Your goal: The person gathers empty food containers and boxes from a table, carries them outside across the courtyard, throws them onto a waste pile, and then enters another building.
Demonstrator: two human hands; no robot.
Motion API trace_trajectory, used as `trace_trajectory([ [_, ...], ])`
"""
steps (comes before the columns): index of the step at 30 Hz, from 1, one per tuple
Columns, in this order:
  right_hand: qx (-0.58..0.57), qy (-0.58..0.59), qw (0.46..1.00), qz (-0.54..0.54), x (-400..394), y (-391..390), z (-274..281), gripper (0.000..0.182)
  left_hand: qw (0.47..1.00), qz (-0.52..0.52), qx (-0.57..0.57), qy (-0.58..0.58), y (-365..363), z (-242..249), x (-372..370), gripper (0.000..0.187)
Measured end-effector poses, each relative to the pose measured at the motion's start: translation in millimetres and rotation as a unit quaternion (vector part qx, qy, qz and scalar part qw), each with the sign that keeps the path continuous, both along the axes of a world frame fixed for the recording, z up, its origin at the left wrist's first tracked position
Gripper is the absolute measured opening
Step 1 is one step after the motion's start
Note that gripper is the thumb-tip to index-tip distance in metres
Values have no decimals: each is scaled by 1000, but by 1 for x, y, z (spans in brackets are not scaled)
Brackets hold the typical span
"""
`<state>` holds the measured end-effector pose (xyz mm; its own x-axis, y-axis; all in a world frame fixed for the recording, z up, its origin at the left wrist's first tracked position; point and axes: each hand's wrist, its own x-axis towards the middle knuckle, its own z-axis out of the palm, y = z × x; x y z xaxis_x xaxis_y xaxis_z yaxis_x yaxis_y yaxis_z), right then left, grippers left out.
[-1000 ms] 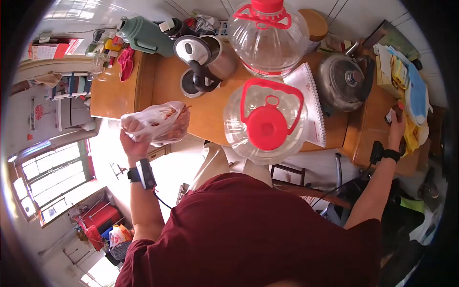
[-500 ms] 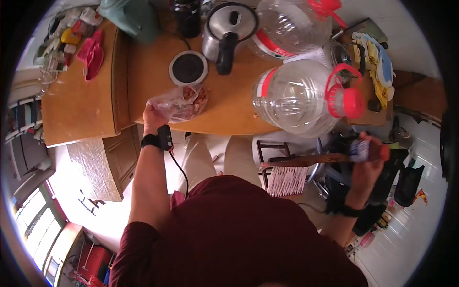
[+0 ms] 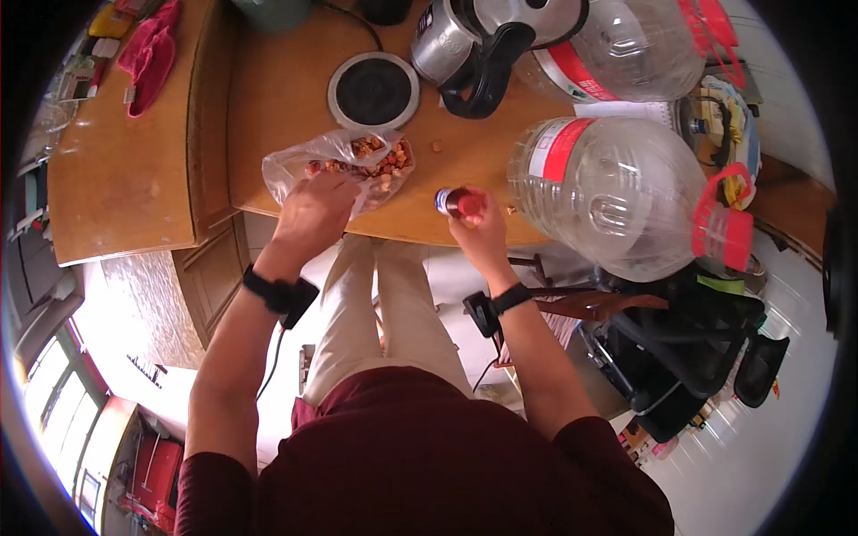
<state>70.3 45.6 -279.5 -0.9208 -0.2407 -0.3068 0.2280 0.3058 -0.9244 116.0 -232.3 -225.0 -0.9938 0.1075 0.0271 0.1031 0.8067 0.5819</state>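
A clear plastic bag with reddish-brown crumbly pieces inside lies near the table's front edge. My left hand is at its near side, fingers curled and pressed together on the plastic; the fingertips are partly hidden. To the right, my right hand is closed around a small dark bottle with a red cap and a white-blue label, held over the table edge. A small loose crumb lies on the wood beyond the bottle.
Behind the bag is a round black hotplate base, beside a steel kettle with a black handle. Two big clear water jugs with red caps lie at the right. A black bag or seat stands below the right side.
My right hand has swung in from the far right with the small bottle, close to the bag. My left hand has moved right, over the bag's near side. The view has shifted closer.
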Motion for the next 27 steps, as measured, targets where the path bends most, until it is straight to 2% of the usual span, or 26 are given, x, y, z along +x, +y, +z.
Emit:
trace_trajectory([
  [2, 27, 46, 999, -5, -10, -9, -23, 44, 990, -29, -106, -88, 2, -15, -25, 27],
  [3, 24, 43, 999, -5, -14, -12, -29, 44, 990, -30, -108, -90, -2, -18, -33, 27],
  [5, 2, 80, 997, -20, -21, -17, -36, 44, 987, 69, -141, 29, -12, -22, -50, 23],
  [6, 7, 64, 998, -11, -25, -15, -42, 48, 987, 71, -144, 27, -19, -30, -57, 23],
  [8, 18, 78, 997, -2, -24, -12, -42, 51, 980, 187, -63, -24, -35, -44, -60, 19],
  [10, 28, 98, 995, 6, -25, -7, -31, 55, 979, 179, -87, -33, -43, -44, -59, 18],
  [12, 186, 226, 954, 63, -19, 9, -15, 59, 979, 172, -104, -45, -38, -34, -62, 15],
  [13, 187, 226, 954, 62, -15, 18, -14, 59, 979, 171, -102, -44, -27, -27, -64, 15],
  [15, 325, 254, 903, 123, -5, 42, -20, 57, 996, 85, -15, -6, 1, -19, -70, 13],
  [17, 340, 258, 895, 129, 1, 59, -29, 54, 998, 62, 10, -23, 31, -23, -82, 13],
  [19, 414, 258, 855, 177, 2, 64, -30, 50, 998, -21, 44, -31, 53, -41, -98, 12],
  [20, 426, 250, 851, 180, 3, 65, -30, 47, 998, -21, 44, -30, 61, -52, -107, 12],
  [22, 416, 255, 857, 163, 5, 67, -33, 46, 993, -102, -45, -27, 75, -73, -124, 10],
  [23, 405, 261, 864, 148, 5, 67, -35, 46, 993, -101, -47, -28, 82, -80, -129, 10],
  [25, 374, 267, 879, 128, 6, 73, -41, 45, 958, -165, -179, -149, 93, -89, -139, 17],
  [27, 335, 272, 895, 111, 6, 76, -44, 43, 968, -158, -161, -111, 97, -96, -139, 17],
])
